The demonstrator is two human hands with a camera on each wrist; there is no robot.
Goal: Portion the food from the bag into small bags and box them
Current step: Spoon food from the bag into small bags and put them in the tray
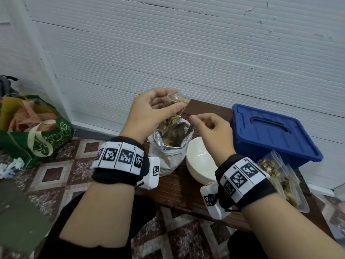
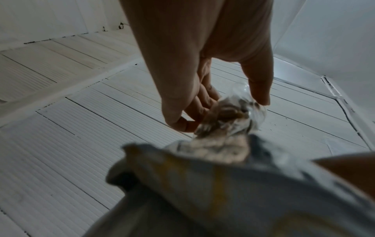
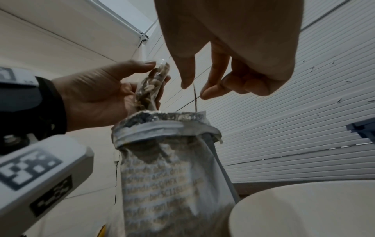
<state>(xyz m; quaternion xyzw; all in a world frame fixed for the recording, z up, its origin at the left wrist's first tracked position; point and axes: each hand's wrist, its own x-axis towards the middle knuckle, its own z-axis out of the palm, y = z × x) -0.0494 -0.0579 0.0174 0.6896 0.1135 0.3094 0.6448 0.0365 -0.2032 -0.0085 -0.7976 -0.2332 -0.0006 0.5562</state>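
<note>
The left hand's fingers (image 1: pixel 169 109) curl round a small clear crinkled plastic bag (image 1: pixel 177 107) partly filled with tan, flaky dried food, thumb on its near face and the other fingers behind it, holding it tilted with its lower end just above the mouth of the large bag. From the right wrist view the left hand (image 3: pixel 105 94) shows the thumb lying along the small bag's (image 3: pixel 151 85) upper edge. The right hand (image 1: pixel 209 126) has its thumb and forefinger tips (image 3: pixel 187 81) pinched on a thin, dark, straight handle (image 3: pixel 195 99) that runs down into the large bag; what is at its lower end cannot be seen. Its other fingers are loosely curled. Directly below both sets of fingers stands the large silver foil bag (image 1: pixel 170 148), its crumpled top rolled down into a thick collar and printed text on its side; brown food pieces show inside. Just right of it, under the right wrist, is a smooth round cream bowl (image 1: pixel 199 161). Farther right of the fingers lies a blue rectangular plastic box (image 1: pixel 270 133) with its recessed-handle lid on, and nearer the person a filled clear zip bag (image 1: pixel 280 178) lies flat. All these sit on a dark brown ribbed wooden bench (image 1: pixel 179 186). Far left of the fingers, a green fabric tote (image 1: pixel 35 135) rests on the patterned tile floor.
</note>
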